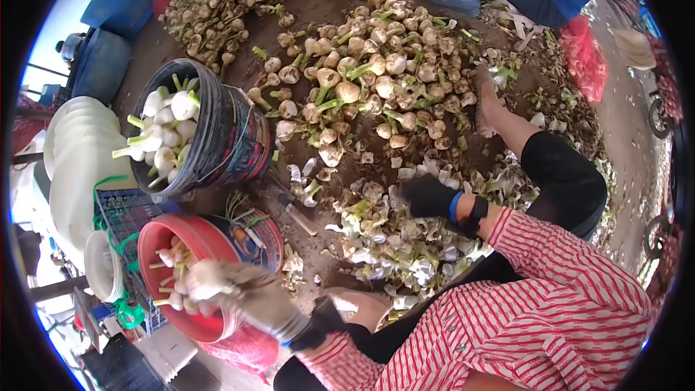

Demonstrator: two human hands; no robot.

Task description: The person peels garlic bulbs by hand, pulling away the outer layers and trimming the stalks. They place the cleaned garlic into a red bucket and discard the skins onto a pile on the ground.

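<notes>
My left hand (250, 293), in a pale glove smeared by motion, is over the red bucket (150, 235). Garlic bulbs (174, 255) with short stems lie inside that bucket. Whether the glove holds a bulb, I cannot make out. My right hand (428, 198) wears a dark glove with a blue band at the wrist. It hovers near or above a heap of loose garlic skins and leaves (405, 246); its fingers blend together in the dark cloth. Beyond it spreads a pile of untrimmed garlic (384, 76) with soil on the bulbs.
A black bucket (210, 76) of cleaned white garlic stands at left. Near it, a wooden-handled tool (300, 219) lies on the ground. Another garlic heap (217, 14) and blue barrels (105, 65) are farther back. Another person's leg and shoe (452, 0) show at the top.
</notes>
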